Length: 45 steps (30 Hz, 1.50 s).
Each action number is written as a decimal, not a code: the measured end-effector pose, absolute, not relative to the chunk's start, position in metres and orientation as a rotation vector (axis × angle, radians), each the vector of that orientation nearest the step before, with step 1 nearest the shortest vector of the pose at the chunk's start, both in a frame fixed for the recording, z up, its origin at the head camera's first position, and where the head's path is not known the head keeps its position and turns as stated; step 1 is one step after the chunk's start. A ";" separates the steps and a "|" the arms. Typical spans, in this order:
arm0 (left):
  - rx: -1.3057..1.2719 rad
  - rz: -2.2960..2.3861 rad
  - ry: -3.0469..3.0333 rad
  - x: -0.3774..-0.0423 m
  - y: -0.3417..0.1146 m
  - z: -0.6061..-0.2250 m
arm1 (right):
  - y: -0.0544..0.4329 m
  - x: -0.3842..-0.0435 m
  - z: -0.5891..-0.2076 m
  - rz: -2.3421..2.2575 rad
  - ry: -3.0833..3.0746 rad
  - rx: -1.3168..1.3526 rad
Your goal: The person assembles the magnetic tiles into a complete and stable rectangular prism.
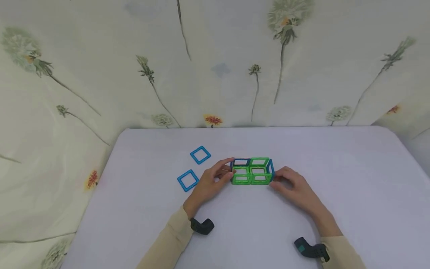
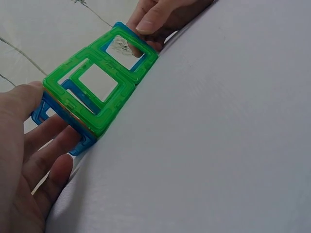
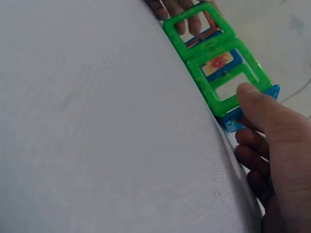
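A long box of magnetic tiles [image 1: 250, 179], two squares wide, stands on the white table between the two hands. Green frames make up its front, while blue frames show at both ends and at the back left of the top. The left hand [image 1: 211, 183] holds the left end, its thumb at the front edge and fingers against the blue end tile [image 2: 87, 131]. At the other end, the right hand [image 1: 297, 188] has its thumb on the front green tile [image 3: 214, 90] and its curled fingers beside the blue end tile [image 3: 233, 121].
Two loose blue square tiles lie left of the box: one farther back [image 1: 200, 161], the other [image 1: 181, 184] close by the left forearm. The white table [image 1: 352, 168] reaches back to a flower-printed cloth [image 1: 228, 93]. Each wrist wears a dark band.
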<state>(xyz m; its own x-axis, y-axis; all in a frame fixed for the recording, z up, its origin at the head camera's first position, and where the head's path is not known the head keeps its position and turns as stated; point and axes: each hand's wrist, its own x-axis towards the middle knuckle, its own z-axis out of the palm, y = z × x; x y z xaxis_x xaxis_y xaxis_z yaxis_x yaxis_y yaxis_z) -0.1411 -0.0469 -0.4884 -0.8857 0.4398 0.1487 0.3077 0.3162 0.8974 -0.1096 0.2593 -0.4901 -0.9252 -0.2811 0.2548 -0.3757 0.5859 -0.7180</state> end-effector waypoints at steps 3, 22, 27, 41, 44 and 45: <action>0.690 1.636 2.453 -0.141 -0.048 -0.489 | 0.257 -0.112 -0.491 1.219 -2.706 0.600; 0.728 1.631 2.478 -0.140 -0.044 -0.488 | 0.260 -0.110 -0.491 1.144 -2.657 0.679; 0.729 1.641 2.466 -0.140 -0.044 -0.490 | 0.259 -0.110 -0.490 1.214 -2.649 0.693; 0.722 1.638 2.492 -0.139 -0.044 -0.489 | 0.242 -0.100 -0.455 1.344 -2.722 0.621; 0.696 1.654 2.498 -0.138 -0.041 -0.488 | 0.240 -0.098 -0.448 1.354 -2.753 0.596; 0.688 1.658 2.502 -0.138 -0.041 -0.488 | 0.241 -0.098 -0.448 1.354 -2.759 0.595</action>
<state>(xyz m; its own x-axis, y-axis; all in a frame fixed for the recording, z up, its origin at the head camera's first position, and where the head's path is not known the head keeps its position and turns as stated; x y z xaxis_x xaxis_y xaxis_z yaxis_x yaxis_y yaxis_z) -0.1377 -0.0407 -0.4878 -0.8983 0.3960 0.1901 0.3294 0.3211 0.8879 -0.0981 0.2407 -0.4484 -0.9277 -0.3301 0.1743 -0.3399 0.5535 -0.7603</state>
